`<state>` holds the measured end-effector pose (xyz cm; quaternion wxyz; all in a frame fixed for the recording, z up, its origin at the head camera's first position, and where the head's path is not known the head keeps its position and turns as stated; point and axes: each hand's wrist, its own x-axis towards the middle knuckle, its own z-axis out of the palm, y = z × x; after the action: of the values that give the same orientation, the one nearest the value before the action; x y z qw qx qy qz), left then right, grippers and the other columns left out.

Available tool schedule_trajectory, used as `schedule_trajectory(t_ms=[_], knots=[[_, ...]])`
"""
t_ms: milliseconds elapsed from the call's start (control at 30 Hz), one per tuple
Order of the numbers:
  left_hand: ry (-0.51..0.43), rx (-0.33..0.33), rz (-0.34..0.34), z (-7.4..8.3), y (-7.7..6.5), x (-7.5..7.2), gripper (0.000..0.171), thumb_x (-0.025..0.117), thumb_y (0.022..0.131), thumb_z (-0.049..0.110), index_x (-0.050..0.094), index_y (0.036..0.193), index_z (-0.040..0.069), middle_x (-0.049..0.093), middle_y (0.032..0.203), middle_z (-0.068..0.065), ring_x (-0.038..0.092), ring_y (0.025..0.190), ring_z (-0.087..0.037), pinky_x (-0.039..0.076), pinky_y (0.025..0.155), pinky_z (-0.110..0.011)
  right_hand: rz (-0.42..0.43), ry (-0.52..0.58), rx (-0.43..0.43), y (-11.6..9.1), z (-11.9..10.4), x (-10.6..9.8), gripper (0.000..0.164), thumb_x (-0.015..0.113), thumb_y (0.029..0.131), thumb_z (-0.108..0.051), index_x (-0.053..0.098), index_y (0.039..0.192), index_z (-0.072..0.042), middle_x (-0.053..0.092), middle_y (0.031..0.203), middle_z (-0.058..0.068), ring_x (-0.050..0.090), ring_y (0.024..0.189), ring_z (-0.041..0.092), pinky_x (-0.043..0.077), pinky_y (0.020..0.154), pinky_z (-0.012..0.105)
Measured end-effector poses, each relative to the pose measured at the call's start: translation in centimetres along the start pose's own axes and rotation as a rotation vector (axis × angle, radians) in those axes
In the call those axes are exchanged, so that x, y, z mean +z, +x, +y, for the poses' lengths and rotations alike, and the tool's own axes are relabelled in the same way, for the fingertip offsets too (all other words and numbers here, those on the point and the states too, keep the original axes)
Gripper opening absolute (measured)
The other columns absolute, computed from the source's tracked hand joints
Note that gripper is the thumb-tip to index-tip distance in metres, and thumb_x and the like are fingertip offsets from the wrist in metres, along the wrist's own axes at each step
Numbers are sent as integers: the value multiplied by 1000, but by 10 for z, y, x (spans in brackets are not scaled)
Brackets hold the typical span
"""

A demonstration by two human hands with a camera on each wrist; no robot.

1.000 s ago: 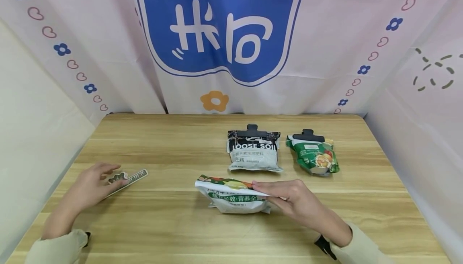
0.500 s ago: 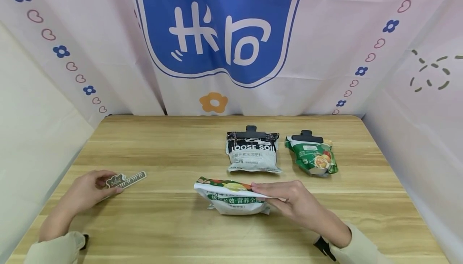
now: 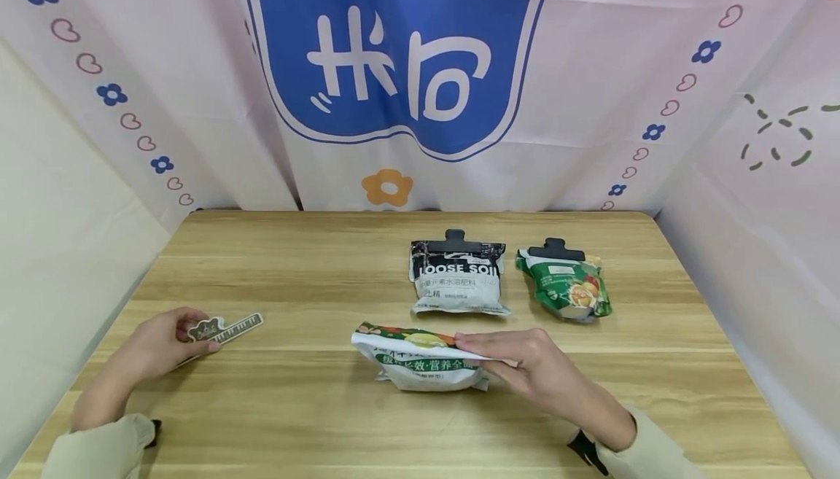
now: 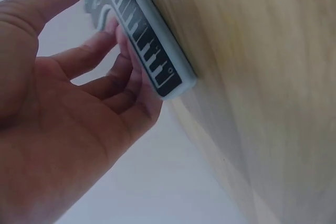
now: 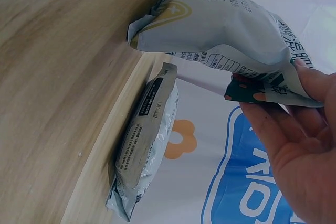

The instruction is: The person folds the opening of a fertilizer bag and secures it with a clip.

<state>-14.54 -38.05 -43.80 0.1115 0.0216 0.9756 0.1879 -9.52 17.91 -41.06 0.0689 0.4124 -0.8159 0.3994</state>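
Observation:
At the left of the table, my left hand (image 3: 154, 348) pinches a bag clip (image 3: 238, 329) with a piano-key print along its bar and a cloud-shaped tab. In the left wrist view the clip (image 4: 149, 51) sits between thumb and fingers, its bar close to the wood. My right hand (image 3: 551, 377) grips the folded top corner of a white fertilizer bag (image 3: 429, 377) with green print, thumb on one side and fingers on the other. The bag stands on the table, its colourful top edge folded over. From the right wrist, the bag (image 5: 220, 30) appears plump below the fold.
Behind the white bag lies a black-and-silver LOOSE SOIL bag (image 3: 459, 286) with a black clip (image 3: 456, 241) on its top. To its right is a green bag (image 3: 566, 286) with another black clip (image 3: 556, 249). A printed curtain (image 3: 590, 100) hangs behind the table (image 3: 275, 421).
My left hand has closed its fingers around the clip and drawn it slightly left. The right hand and the white bag have stayed in place.

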Motion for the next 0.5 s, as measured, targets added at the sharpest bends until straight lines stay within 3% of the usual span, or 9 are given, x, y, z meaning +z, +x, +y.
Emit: schedule_trajectory(t_ms=[200, 500], knots=[[-15, 14, 6, -1, -2, 2, 67, 80, 79, 44, 59, 116, -8, 68, 94, -12, 58, 82, -15, 44, 61, -21, -5, -2, -1, 0, 0, 0, 37, 71, 87, -6, 68, 124, -13, 69, 125, 5, 69, 112, 22, 49, 98, 15], [-17, 65, 101, 7, -9, 4, 48, 78, 82, 43, 63, 106, 4, 66, 92, -6, 54, 76, 1, 47, 62, -20, -11, 4, 17, 0, 1, -1, 37, 70, 89, -7, 68, 125, -14, 69, 127, 4, 69, 113, 20, 49, 98, 16]])
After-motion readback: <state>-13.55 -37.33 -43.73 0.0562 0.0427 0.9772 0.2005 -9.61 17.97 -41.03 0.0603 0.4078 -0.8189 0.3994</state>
